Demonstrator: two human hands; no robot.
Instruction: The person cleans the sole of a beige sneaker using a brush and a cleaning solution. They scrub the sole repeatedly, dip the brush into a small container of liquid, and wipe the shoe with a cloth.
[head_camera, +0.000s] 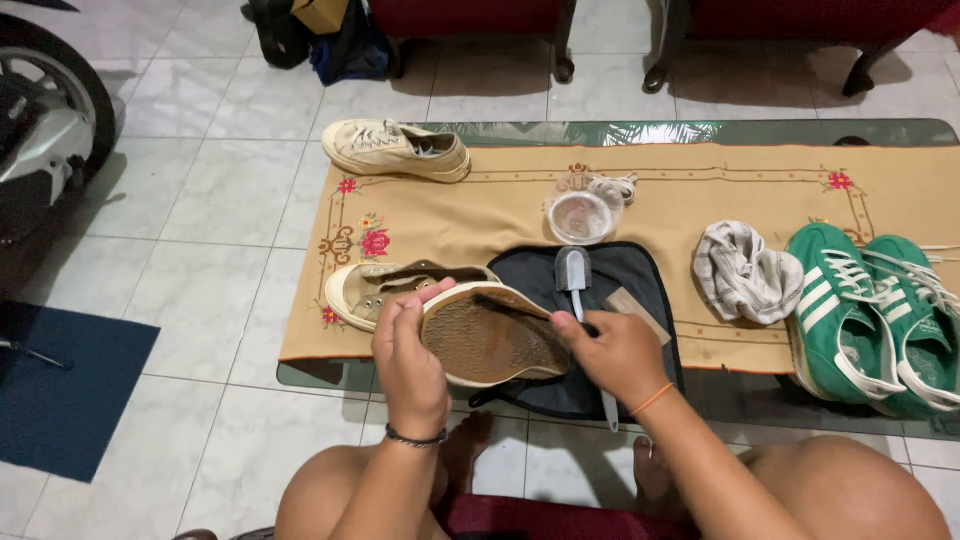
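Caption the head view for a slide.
Left hand tilts a cream sneaker sole-up while right hand works a brush across it.

Two cream sneakers, one held sole-up (492, 335) and one on the surface (398, 150); two green sneakers (870, 315); one brush (574, 275); one clear bowl (582, 215); one rag (745, 272); one dark mat (640, 275).

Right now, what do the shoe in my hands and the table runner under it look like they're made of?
The shoe looks like cream canvas with a brown rubber sole: matte cloth sides, metal eyelets, a fine tread pattern on the upturned bottom. The table runner seems to be woven tan fabric, matte, with what looks like embroidered red flowers and a stitched border line.
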